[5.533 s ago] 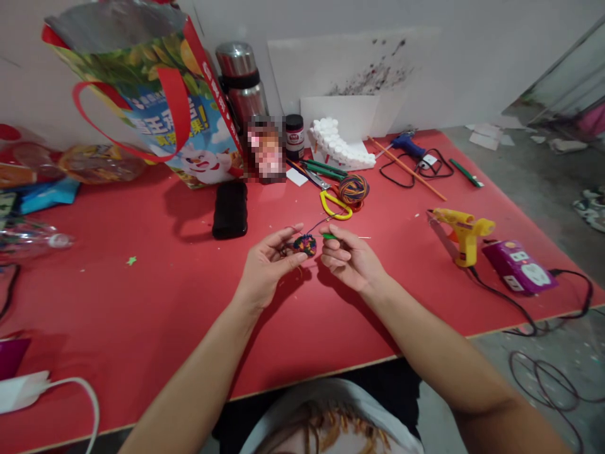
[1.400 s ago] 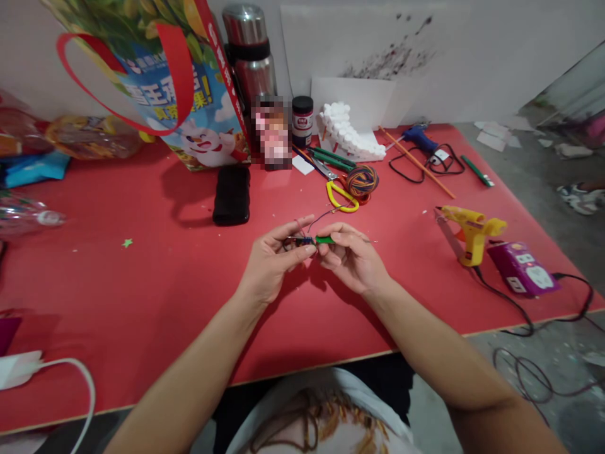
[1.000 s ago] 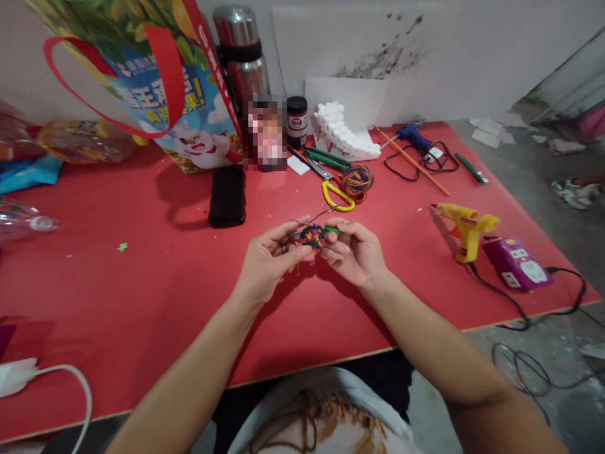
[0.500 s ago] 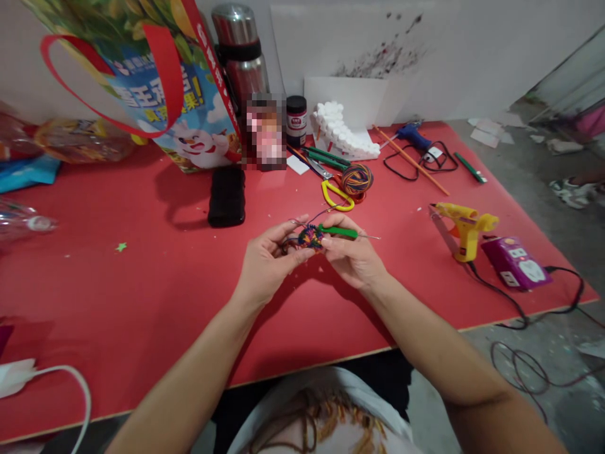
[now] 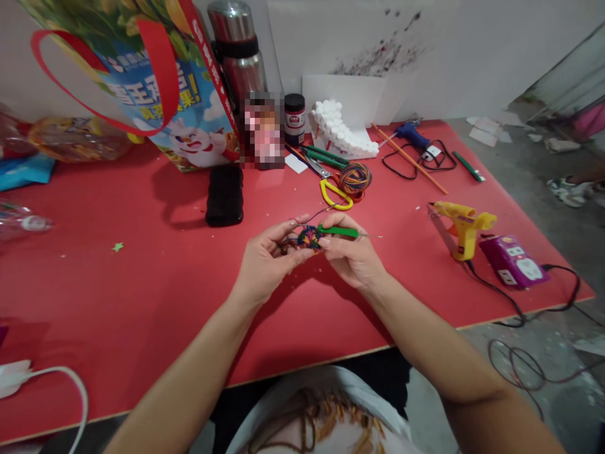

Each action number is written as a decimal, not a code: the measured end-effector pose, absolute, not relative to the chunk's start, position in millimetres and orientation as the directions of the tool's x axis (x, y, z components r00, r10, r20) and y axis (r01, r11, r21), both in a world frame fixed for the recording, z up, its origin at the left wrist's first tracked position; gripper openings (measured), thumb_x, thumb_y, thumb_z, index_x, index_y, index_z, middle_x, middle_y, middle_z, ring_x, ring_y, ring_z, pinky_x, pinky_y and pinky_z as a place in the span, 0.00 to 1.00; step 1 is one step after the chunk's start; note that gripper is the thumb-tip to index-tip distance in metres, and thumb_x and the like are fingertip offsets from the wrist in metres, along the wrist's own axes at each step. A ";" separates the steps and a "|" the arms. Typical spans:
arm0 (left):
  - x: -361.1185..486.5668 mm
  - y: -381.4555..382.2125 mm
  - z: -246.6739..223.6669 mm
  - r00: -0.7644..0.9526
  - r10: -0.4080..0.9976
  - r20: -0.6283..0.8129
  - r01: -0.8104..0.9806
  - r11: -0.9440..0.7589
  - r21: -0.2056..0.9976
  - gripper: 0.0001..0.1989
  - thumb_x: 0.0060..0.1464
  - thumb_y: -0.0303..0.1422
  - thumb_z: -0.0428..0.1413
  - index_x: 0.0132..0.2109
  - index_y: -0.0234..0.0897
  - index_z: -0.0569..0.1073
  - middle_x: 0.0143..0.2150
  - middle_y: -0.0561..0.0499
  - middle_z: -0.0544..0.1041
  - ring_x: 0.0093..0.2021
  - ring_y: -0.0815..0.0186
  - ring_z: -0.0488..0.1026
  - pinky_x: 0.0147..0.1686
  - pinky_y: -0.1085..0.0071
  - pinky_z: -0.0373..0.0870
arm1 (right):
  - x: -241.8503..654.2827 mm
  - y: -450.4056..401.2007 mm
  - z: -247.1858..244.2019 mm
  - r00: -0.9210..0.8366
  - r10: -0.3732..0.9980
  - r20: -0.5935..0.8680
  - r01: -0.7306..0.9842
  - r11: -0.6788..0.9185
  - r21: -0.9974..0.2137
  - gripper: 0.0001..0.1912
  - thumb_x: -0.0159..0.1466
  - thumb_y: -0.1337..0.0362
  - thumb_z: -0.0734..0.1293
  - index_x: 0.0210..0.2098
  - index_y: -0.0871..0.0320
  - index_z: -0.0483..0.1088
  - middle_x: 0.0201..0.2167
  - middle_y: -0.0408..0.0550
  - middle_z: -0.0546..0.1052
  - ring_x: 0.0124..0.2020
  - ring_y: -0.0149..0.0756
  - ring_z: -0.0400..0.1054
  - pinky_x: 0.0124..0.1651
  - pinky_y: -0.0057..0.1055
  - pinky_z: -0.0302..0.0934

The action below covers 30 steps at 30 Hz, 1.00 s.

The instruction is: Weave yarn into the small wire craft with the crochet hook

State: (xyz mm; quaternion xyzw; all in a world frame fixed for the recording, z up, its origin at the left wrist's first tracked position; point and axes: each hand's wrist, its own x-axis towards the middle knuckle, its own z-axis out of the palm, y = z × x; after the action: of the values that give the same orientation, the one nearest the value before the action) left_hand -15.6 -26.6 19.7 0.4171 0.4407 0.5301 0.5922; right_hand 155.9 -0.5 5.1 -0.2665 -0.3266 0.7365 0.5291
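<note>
My left hand (image 5: 265, 260) pinches the left side of a small round crocheted piece (image 5: 309, 238) in dark blue, orange and pink yarn. Against the right side of the piece, my right hand (image 5: 354, 255) grips a crochet hook with a green handle (image 5: 344, 232). The hook's thin metal end is hard to make out. A strand of yarn runs from the piece up to a multicoloured yarn ball (image 5: 355, 178), which rests by scissors with yellow and orange handles (image 5: 336, 194). Both hands are just above the red table (image 5: 189, 328).
Behind my hands are a black case (image 5: 225, 196), a printed bag (image 5: 165, 94), a steel flask (image 5: 240, 57) and a dark jar (image 5: 295, 120). To the right lie a yellow glue gun (image 5: 464, 228) and a purple power block (image 5: 514, 261).
The camera view has shifted slightly. Both hands keep nearly the same pose around the crocheted piece, and the hook's thin end shows less clearly.
</note>
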 end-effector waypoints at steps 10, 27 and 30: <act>-18.3 -21.9 20.8 0.021 0.991 -0.135 -0.428 0.131 0.894 0.25 0.42 0.26 0.76 0.50 0.40 0.87 0.33 0.53 0.79 0.24 0.78 0.69 0.20 0.83 0.64 | 155.8 1.4 2.3 -0.318 0.944 -0.087 -0.615 -0.275 -0.739 0.16 0.51 0.69 0.83 0.34 0.55 0.77 0.31 0.38 0.81 0.32 0.28 0.77 0.39 0.27 0.74; -20.0 -22.4 21.3 0.047 0.995 -0.089 -0.370 0.100 0.924 0.26 0.41 0.27 0.77 0.50 0.43 0.87 0.36 0.50 0.80 0.29 0.74 0.70 0.23 0.82 0.68 | 161.0 0.0 -2.0 -0.356 0.932 -0.062 -0.530 -0.256 -0.808 0.16 0.51 0.66 0.84 0.34 0.55 0.77 0.31 0.40 0.80 0.30 0.28 0.73 0.37 0.26 0.70; -19.8 -23.7 18.4 0.049 0.995 -0.083 -0.355 0.095 0.930 0.26 0.42 0.27 0.77 0.51 0.44 0.87 0.37 0.51 0.80 0.30 0.75 0.72 0.27 0.82 0.71 | 160.4 -0.6 -0.1 -0.355 0.933 -0.058 -0.517 -0.247 -0.819 0.16 0.50 0.66 0.85 0.34 0.56 0.78 0.31 0.40 0.80 0.32 0.29 0.74 0.38 0.27 0.70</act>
State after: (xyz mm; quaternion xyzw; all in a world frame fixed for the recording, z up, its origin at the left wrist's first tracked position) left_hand -19.8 -23.7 18.4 0.3860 0.4145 0.5511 0.6127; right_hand 160.4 -0.6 -0.1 -0.2836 -0.3663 0.7371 0.4920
